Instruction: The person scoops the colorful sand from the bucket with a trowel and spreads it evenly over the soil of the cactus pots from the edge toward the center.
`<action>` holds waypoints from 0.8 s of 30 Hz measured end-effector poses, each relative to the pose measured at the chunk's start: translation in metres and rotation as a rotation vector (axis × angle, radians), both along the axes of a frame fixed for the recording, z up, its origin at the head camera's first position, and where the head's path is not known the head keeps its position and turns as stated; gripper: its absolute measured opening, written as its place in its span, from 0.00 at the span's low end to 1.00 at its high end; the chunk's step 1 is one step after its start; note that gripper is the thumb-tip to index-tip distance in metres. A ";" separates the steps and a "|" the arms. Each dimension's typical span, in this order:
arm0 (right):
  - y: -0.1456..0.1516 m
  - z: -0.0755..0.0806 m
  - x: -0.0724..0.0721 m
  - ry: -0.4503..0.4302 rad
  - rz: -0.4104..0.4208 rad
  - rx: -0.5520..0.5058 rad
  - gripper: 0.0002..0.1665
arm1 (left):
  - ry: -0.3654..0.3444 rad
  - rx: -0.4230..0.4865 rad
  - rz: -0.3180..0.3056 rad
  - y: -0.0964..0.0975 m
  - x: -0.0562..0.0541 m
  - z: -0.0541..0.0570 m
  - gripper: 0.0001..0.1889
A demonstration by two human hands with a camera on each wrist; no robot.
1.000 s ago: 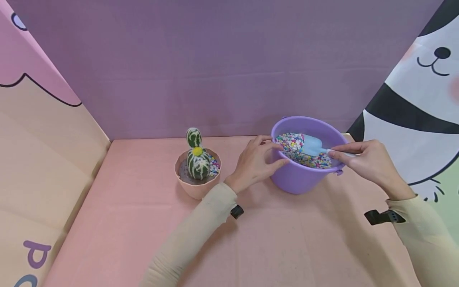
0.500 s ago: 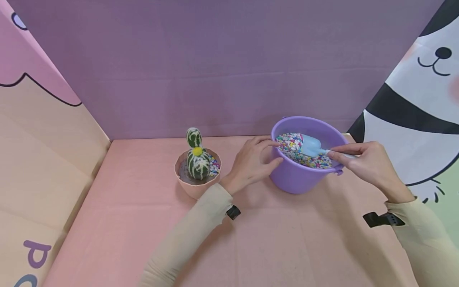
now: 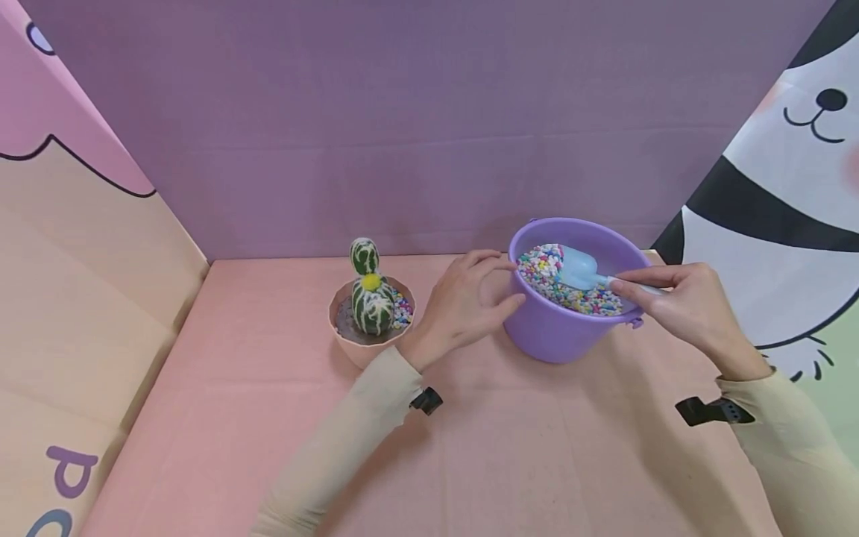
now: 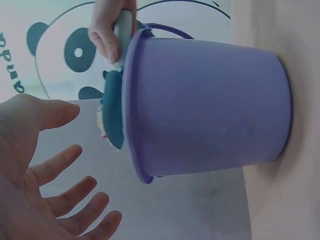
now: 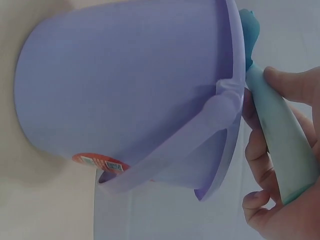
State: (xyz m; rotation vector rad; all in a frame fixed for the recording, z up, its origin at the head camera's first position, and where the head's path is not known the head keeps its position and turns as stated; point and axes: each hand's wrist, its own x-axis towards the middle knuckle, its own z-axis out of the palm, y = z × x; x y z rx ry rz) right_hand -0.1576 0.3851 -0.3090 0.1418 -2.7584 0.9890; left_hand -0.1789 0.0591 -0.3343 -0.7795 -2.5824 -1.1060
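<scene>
My right hand (image 3: 687, 309) holds a light blue scoop (image 3: 579, 268) by its handle (image 5: 282, 135), thumb and fingers round it. Small multicoloured pebbles (image 3: 542, 261) heap on the scoop's blade, which the left wrist view shows just above the rim of a purple bucket (image 3: 557, 335). More pebbles (image 3: 590, 302) lie inside that bucket. Left of the bucket is my left hand (image 3: 463, 306), fingers spread and loosely bent, holding nothing; the left wrist view shows it apart from the rim. Behind its wrist stands a pinkish pot (image 3: 356, 352) with a cactus (image 3: 372, 306) in it.
Inside the pot, grey soil (image 3: 345, 324) shows on the left and coloured pebbles (image 3: 403, 309) on the right. The bucket's handle (image 5: 165, 150) hangs down its side. A purple backdrop (image 3: 429, 149) rises behind the pink tabletop (image 3: 268, 418); printed panels stand at both sides.
My left hand has drawn back leftward from the bucket's rim. The loaded scoop has risen slightly, with my right hand still holding its handle. Bucket and pot stay in place.
</scene>
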 end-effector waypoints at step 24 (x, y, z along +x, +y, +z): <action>-0.017 0.006 0.001 0.010 0.028 -0.019 0.18 | -0.032 0.191 -0.005 -0.042 0.021 0.028 0.22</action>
